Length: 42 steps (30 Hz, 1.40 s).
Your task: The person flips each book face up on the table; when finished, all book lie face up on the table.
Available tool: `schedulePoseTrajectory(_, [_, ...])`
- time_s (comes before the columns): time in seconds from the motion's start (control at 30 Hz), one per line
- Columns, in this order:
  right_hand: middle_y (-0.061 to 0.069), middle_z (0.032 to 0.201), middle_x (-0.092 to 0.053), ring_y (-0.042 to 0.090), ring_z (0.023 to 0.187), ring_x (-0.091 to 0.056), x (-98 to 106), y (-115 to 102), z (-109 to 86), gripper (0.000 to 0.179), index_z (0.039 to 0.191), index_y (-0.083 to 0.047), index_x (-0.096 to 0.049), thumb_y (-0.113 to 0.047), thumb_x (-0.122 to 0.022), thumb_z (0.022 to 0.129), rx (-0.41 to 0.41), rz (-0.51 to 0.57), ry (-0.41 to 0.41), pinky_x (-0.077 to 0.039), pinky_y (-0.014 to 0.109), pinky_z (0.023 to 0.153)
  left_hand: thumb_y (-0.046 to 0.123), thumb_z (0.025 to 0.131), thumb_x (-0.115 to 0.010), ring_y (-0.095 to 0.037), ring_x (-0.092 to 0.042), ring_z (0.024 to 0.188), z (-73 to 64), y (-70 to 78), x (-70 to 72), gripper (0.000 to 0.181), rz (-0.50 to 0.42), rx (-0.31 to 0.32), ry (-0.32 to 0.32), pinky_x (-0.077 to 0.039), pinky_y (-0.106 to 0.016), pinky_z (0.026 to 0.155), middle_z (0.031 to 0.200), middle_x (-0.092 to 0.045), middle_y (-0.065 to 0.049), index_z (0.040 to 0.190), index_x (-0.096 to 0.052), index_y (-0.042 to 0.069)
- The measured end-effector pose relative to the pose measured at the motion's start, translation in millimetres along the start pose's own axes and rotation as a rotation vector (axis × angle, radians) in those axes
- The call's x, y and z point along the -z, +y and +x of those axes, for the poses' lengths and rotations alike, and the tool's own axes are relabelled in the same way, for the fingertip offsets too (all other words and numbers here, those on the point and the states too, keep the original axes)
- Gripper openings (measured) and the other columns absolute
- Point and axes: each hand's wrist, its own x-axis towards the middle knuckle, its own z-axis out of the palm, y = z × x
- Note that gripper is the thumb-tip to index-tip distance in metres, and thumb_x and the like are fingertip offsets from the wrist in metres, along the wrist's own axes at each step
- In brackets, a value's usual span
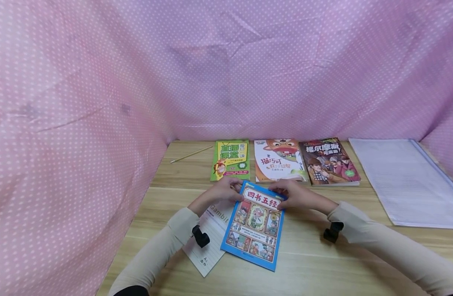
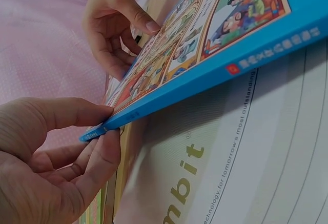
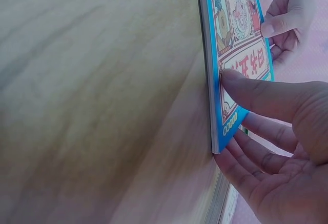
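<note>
A blue-bordered book (image 1: 253, 224) with comic-style panels on its cover is held by both hands near its top end. My left hand (image 1: 226, 190) pinches the left edge; in the left wrist view, the thumb (image 2: 82, 112) lies on the cover and the fingers are under the spine. On the other side, my right hand (image 1: 293, 194) grips the top right corner, with its thumb (image 3: 256, 93) on the cover and fingers beneath. In the left wrist view the book is tilted above a lined notebook (image 1: 205, 263) marked "Gambit", partly covering it.
Along the back lie a pencil (image 1: 191, 154), a green book (image 1: 231, 160), a white book with a cartoon cat (image 1: 279, 160) and a dark comic-covered book (image 1: 330, 162). A translucent plastic sheet or folder (image 1: 407, 181) lies at the right. Pink dotted cloth (image 1: 226, 70) hangs behind and left.
</note>
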Motion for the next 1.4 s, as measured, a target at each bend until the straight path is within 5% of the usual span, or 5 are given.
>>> schedulePoseTrajectory(0.83, [0.013,0.12,-0.066,0.023,0.106,-0.062,7,13,-25.8,0.052,0.131,0.001,-0.064,-0.007,-0.083,0.083,-0.025,0.047,0.032,-0.056,0.038,0.091,-0.002,0.084,-0.076,-0.017,-0.06,0.081,16.3,14.3,-20.2,0.044,-0.034,0.035,0.089,-0.057,-0.025,0.061,0.097,-0.061,-0.007,0.127,-0.068,0.002])
schedulePoseTrajectory(1.4, [0.018,0.14,-0.057,0.037,0.127,-0.054,17,17,-40.8,0.074,0.142,-0.003,-0.056,-0.011,-0.089,0.077,0.026,-0.07,-0.073,-0.049,0.056,0.105,-0.001,0.084,-0.077,-0.015,-0.063,0.079,29.6,18.2,-37.0,0.041,-0.008,0.019,0.092,-0.054,-0.023,0.058,0.096,-0.065,-0.006,0.124,-0.07,0.004])
